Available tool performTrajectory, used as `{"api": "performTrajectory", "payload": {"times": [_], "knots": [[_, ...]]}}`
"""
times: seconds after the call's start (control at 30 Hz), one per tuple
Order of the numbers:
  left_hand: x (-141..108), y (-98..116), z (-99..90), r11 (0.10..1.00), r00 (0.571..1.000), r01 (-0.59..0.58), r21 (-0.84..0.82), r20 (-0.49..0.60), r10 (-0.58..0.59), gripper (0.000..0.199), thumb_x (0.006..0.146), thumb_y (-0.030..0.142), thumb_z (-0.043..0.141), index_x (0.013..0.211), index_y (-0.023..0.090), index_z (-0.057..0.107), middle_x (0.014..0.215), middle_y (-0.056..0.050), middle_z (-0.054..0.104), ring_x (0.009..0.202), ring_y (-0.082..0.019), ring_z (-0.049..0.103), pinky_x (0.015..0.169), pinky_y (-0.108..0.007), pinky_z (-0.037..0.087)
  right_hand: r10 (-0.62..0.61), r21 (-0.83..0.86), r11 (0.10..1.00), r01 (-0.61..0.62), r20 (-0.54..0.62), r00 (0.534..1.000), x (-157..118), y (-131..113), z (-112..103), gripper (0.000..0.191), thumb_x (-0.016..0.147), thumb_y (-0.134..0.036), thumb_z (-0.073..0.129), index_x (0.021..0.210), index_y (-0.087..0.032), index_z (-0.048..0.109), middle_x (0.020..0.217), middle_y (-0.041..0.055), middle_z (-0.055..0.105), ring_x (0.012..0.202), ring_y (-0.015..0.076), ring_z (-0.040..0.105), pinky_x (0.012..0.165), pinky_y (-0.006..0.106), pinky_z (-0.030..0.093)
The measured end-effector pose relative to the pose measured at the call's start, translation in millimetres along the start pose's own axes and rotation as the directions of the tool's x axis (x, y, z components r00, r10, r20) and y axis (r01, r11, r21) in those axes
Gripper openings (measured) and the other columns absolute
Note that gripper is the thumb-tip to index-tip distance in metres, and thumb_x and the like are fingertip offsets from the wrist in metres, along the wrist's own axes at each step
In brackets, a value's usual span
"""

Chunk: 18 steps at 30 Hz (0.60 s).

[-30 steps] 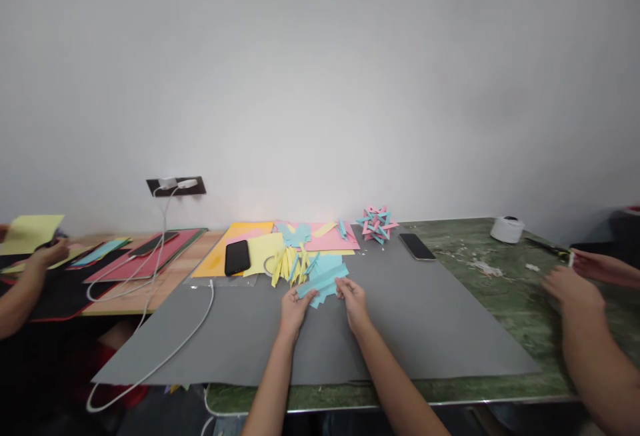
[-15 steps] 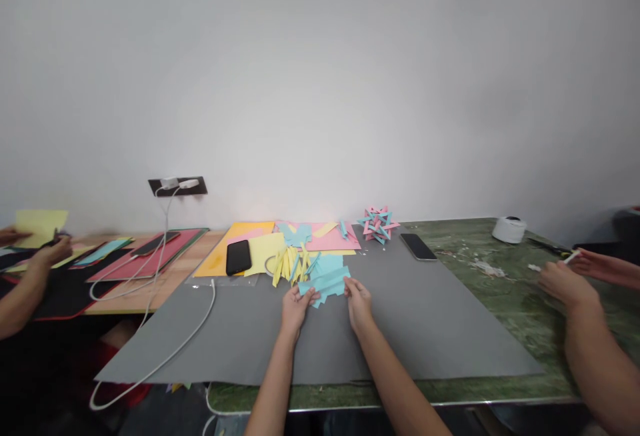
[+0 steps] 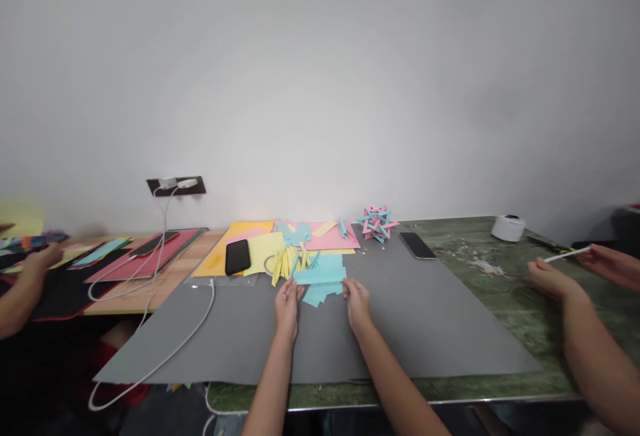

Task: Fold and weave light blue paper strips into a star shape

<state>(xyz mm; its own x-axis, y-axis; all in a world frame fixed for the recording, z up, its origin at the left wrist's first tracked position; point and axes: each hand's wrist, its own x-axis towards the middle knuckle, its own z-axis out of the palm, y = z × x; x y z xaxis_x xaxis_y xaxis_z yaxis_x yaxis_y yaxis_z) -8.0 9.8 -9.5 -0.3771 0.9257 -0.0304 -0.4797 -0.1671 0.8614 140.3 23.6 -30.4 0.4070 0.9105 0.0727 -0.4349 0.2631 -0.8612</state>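
Note:
Between my hands a blue paper strip (image 3: 320, 279) is stretched roughly level. My left hand (image 3: 287, 303) pinches its left end, and my right hand (image 3: 357, 301) pinches the right end. Behind and below the strip lie more blue paper pieces (image 3: 320, 294), partly covered by it. A heap of folded yellow paper strips (image 3: 285, 264) is just beyond my left hand. Further back sits a pink and blue folded-paper star ball (image 3: 379, 224), near the wall.
A grey sheet (image 3: 430, 329) covers much of the green table (image 3: 480, 303). Phones (image 3: 237, 257) and coloured paper sheets (image 3: 330, 237) lie along the back. A white cable (image 3: 200, 326) crosses the left side. Co-workers' hands (image 3: 555, 279) work at right, with a white strip, and at left.
The strip between my hands has gone from a wider, slanted piece to a narrower, level one. My left hand has shifted slightly left. The co-worker at right has drawn their white strip longer.

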Motion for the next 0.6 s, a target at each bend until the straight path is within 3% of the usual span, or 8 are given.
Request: {"api": "performTrajectory", "payload": {"times": [0.1, 0.27, 0.37, 0.5, 0.53, 0.6], "knots": [[-0.6, 2.4, -1.0, 0.998, 0.999, -0.034, -0.045, -0.005, 0.034, 0.022, 0.073, 0.022, 0.053, 0.093, 0.014, 0.053, 0.092, -0.009, 0.063, 0.082, -0.015, 0.060, 0.082, -0.030, 0.043, -0.002, -0.059, 0.998, 0.004, 0.046, 0.999, -2.7, -3.6, 0.5, 0.024, 0.060, -0.031, 0.058, 0.044, -0.017, 0.048, 0.043, -0.0047, 0.043, 0.041, 0.0074, 0.035, 0.043, 0.021, 0.028], [-3.6, 6.0, 3.6, 0.999, 0.993, 0.013, -0.032, 0.116, -0.009, 0.035, 0.072, 0.032, 0.053, 0.102, 0.016, 0.047, 0.095, -0.012, 0.061, 0.083, -0.019, 0.060, 0.078, -0.033, 0.045, -0.039, -0.142, 0.989, 0.051, 0.085, 0.996, -6.7, -11.9, 2.2, 0.028, 0.064, -0.038, 0.054, 0.047, -0.016, 0.053, 0.045, -0.0029, 0.047, 0.042, 0.0081, 0.037, 0.045, 0.021, 0.029], [-3.0, 3.0, 6.2, 1.000, 0.995, 0.024, 0.010, 0.100, -0.025, 0.037, 0.063, 0.027, 0.063, 0.096, 0.015, 0.050, 0.090, -0.011, 0.063, 0.080, -0.018, 0.060, 0.076, -0.030, 0.045, -0.031, -0.237, 0.968, 0.089, 0.238, 0.971, -10.6, -16.5, 6.3, 0.028, 0.064, -0.040, 0.054, 0.050, -0.016, 0.057, 0.045, -0.0019, 0.050, 0.042, 0.0085, 0.038, 0.045, 0.021, 0.031], [0.4, -2.2, 3.5, 1.000, 0.997, -0.010, 0.028, 0.078, 0.008, 0.030, 0.061, 0.032, 0.063, 0.082, 0.012, 0.056, 0.075, -0.006, 0.065, 0.069, -0.015, 0.061, 0.069, -0.026, 0.046, 0.043, -0.330, 0.935, 0.130, 0.469, 0.882, -16.1, -18.6, 11.1, 0.028, 0.060, -0.042, 0.058, 0.050, -0.016, 0.058, 0.047, 0.0000, 0.055, 0.042, 0.0094, 0.042, 0.044, 0.021, 0.032], [0.9, -2.6, 2.3, 0.999, 0.998, -0.013, 0.036, 0.065, 0.010, 0.030, 0.061, 0.034, 0.062, 0.080, 0.012, 0.057, 0.070, -0.005, 0.065, 0.065, -0.014, 0.061, 0.066, -0.026, 0.046, 0.063, -0.345, 0.930, 0.125, 0.484, 0.873, -16.3, -18.0, 11.3, 0.029, 0.058, -0.042, 0.060, 0.047, -0.016, 0.057, 0.044, -0.0005, 0.053, 0.041, 0.0094, 0.042, 0.044, 0.021, 0.032], [0.5, -1.6, 1.0, 0.998, 0.999, -0.026, 0.049, 0.030, 0.024, 0.031, 0.061, 0.038, 0.060, 0.078, 0.012, 0.058, 0.068, -0.005, 0.064, 0.062, -0.014, 0.059, 0.061, -0.024, 0.046, 0.071, -0.347, 0.933, 0.091, 0.428, 0.901, -14.9, -15.9, 10.2, 0.034, 0.059, -0.044, 0.058, 0.041, -0.017, 0.051, 0.036, -0.0027, 0.046, 0.037, 0.0085, 0.040, 0.042, 0.020, 0.031]]}}
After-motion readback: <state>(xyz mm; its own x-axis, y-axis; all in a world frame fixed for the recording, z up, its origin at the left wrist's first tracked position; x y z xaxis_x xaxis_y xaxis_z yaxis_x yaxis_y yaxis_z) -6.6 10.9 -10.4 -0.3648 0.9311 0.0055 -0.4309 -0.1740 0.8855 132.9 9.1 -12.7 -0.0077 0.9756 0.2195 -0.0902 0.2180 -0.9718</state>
